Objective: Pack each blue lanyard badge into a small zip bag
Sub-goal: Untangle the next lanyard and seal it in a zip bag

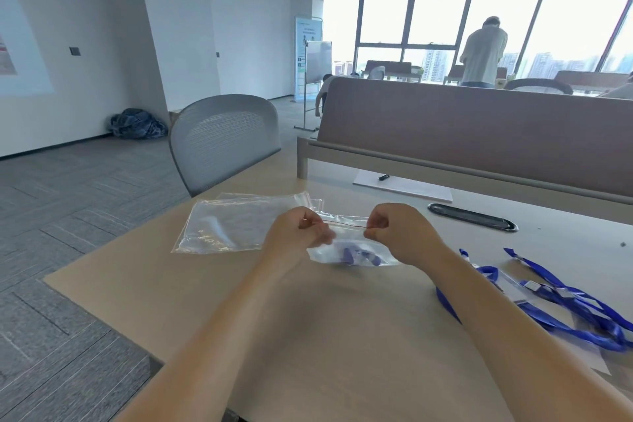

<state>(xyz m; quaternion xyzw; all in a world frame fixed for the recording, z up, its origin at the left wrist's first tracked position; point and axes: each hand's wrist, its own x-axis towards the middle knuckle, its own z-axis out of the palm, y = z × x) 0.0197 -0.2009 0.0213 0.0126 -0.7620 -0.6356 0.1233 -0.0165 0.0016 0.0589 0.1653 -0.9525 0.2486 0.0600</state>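
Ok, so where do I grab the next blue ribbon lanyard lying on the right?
Probably from above, with a pinch grip on the small silver metal clip of the blue ribbon lanyard. The ribbon lies flat on the pale wooden table, tangled with others, so the clip looks like the firmest part.

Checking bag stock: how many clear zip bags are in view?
3. The small zip bag, blue lanyard inside, is pinched by the left hand and right hand. A near bag and a far bag overlap flat on the table to its left; more may hide underneath.
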